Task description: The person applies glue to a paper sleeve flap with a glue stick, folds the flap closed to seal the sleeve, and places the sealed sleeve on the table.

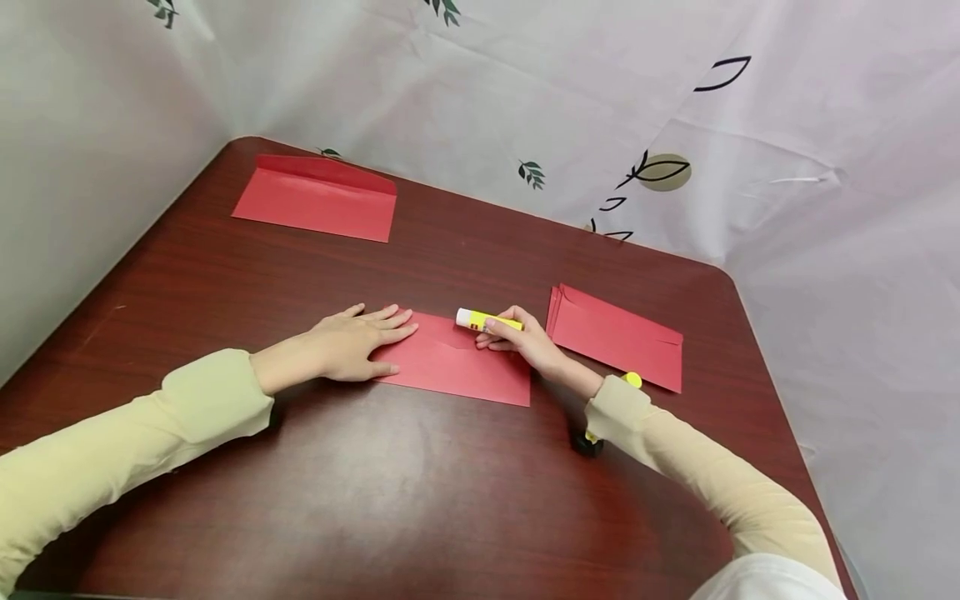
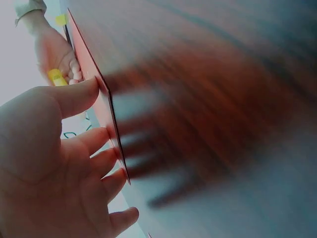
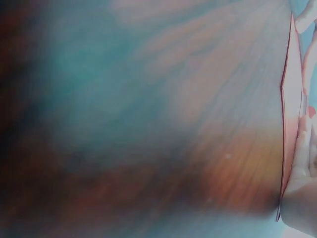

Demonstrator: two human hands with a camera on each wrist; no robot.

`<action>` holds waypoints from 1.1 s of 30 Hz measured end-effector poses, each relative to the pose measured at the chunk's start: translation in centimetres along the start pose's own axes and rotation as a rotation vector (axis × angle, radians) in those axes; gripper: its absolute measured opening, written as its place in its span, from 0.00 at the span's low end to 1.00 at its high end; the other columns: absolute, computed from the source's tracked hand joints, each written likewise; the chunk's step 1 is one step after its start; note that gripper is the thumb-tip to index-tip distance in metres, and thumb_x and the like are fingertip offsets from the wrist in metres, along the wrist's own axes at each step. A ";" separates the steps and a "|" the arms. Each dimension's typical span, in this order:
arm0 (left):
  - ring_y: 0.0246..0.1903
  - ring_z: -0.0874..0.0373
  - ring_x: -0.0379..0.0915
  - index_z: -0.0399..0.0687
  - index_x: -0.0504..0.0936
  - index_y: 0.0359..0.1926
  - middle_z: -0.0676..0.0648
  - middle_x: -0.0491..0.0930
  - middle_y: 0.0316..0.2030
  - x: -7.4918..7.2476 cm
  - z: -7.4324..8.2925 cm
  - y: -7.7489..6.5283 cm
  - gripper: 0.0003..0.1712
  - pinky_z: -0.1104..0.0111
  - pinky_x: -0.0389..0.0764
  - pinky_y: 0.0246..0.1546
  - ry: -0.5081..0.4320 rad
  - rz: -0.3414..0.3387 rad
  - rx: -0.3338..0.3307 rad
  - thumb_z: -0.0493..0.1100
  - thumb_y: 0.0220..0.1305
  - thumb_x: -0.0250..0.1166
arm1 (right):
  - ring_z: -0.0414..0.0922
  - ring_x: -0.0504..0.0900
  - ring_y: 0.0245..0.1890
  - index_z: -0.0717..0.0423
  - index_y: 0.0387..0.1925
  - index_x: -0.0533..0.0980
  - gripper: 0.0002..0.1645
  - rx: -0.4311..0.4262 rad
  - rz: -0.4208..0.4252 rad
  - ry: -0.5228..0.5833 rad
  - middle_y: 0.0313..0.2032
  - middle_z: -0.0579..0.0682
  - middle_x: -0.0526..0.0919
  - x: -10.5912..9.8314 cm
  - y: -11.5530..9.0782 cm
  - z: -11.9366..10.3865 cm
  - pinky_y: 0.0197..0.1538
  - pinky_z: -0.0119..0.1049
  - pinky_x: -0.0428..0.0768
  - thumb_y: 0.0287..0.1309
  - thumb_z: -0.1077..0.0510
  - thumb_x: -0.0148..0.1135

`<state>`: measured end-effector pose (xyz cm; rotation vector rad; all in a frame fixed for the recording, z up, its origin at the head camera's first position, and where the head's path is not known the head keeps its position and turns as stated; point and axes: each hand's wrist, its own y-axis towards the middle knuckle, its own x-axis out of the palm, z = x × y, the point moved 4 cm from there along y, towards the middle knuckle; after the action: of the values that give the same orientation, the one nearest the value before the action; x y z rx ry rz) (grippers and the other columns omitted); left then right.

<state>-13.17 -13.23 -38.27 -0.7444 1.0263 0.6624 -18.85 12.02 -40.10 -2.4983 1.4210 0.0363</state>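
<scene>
A red envelope (image 1: 450,367) lies on the table in front of the person. On its left end rests the left hand (image 1: 356,343), palm down with the fingers spread. In the left wrist view, the thumb and fingertips touch the envelope (image 2: 89,64) near its edge. The right hand (image 1: 528,340) holds a glue stick (image 1: 480,320) with a yellow label, its white end pointing left, over the envelope's far right part. In the right wrist view, the right hand (image 3: 299,191) appears only at the edge, beside the envelope.
An envelope with its flap raised (image 1: 315,200) lies at the back left. A small stack of red envelopes (image 1: 618,337) is on the right. Partly hidden under the right sleeve is a yellow object (image 1: 633,380) with a black end (image 1: 587,446). Patterned curtains (image 1: 480,108) border the table.
</scene>
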 end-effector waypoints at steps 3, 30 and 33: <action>0.74 0.47 0.45 0.54 0.59 0.73 0.46 0.53 0.74 0.0 -0.3 -0.2 0.39 0.40 0.46 0.70 -0.004 0.006 -0.005 0.57 0.65 0.59 | 0.36 0.87 0.33 0.59 0.42 0.64 0.07 0.017 0.010 0.019 0.42 0.66 0.85 -0.3 -0.3 0.1 0.47 0.33 0.83 0.69 0.60 0.51; 0.74 0.47 0.48 0.52 0.64 0.71 0.46 0.57 0.73 -0.7 -0.5 -0.3 0.39 0.42 0.52 0.69 -0.080 0.024 0.012 0.53 0.61 0.65 | 0.38 0.87 0.36 0.57 0.44 0.62 0.10 0.191 0.059 0.161 0.35 0.48 0.86 -3.5 -1.9 0.3 0.46 0.33 0.83 0.71 0.56 0.50; 0.73 0.46 0.50 0.51 0.65 0.70 0.45 0.59 0.72 -0.9 -0.5 -0.4 0.38 0.43 0.55 0.68 -0.067 0.042 0.020 0.53 0.60 0.66 | 0.37 0.87 0.36 0.57 0.44 0.62 0.10 0.199 0.072 0.139 0.35 0.47 0.85 -4.0 -2.0 0.2 0.46 0.32 0.83 0.71 0.56 0.50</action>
<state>-13.46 -13.99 -37.55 -0.6805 0.9877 0.7085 -19.20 16.41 -39.29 -2.3263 1.4874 -0.2564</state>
